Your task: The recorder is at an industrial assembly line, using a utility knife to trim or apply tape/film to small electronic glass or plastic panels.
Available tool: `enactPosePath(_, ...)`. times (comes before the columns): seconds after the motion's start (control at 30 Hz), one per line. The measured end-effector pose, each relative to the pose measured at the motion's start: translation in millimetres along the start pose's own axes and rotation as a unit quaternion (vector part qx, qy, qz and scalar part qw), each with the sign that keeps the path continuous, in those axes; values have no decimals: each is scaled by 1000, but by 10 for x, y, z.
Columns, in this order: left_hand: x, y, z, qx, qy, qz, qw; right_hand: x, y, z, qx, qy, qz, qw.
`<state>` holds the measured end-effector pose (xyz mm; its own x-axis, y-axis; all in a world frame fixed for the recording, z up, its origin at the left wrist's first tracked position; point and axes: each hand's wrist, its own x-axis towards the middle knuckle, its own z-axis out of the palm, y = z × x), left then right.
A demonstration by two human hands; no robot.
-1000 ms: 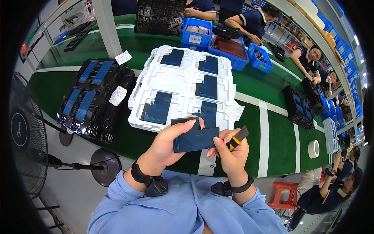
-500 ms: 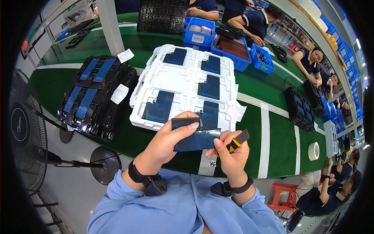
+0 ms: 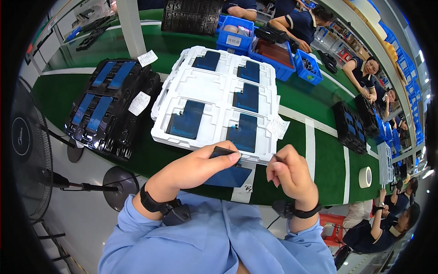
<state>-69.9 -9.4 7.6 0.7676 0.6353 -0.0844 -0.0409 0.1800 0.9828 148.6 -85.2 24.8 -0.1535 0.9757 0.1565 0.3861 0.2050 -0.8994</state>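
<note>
Pinching a flat, dark-blue, notched sheet [image 3: 231, 178] in the closed grip of the left hand [image 3: 198, 166], just nearer than a white moulded tray [image 3: 194, 83] on the green desk [image 3: 329, 176]; holding a mostly hidden dark strip [image 3: 277, 158] in the curled right hand [image 3: 294, 176].

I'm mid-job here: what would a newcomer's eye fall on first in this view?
Probably the big white tray in the centre, with five dark blue pieces standing out in it. Next, the left hand gripping another dark blue sheet at the tray's near edge, with the curled right hand to its right. Then the black trays bearing blue strips, left of the white one.
</note>
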Motion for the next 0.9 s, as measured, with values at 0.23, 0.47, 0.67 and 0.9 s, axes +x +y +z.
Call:
enactPosePath(0.23, -25, 63, 39, 61, -81, -40, 994, 147, -146, -44, -230, -109, -164, 953)
enactPosePath(0.47, -51, 88, 99, 98, -111, -30, 988, 157, -265, 46, -318, -131, -160, 925)
enactPosePath(0.67, -83, 79, 125, 111, -105, -22, 988, 177, -285, 94, -349, -139, -154, 914)
enactPosePath(0.9, -101, 70, 137, 143, -102, -14, 984, 180, -367, 100, -361, -181, -103, 909)
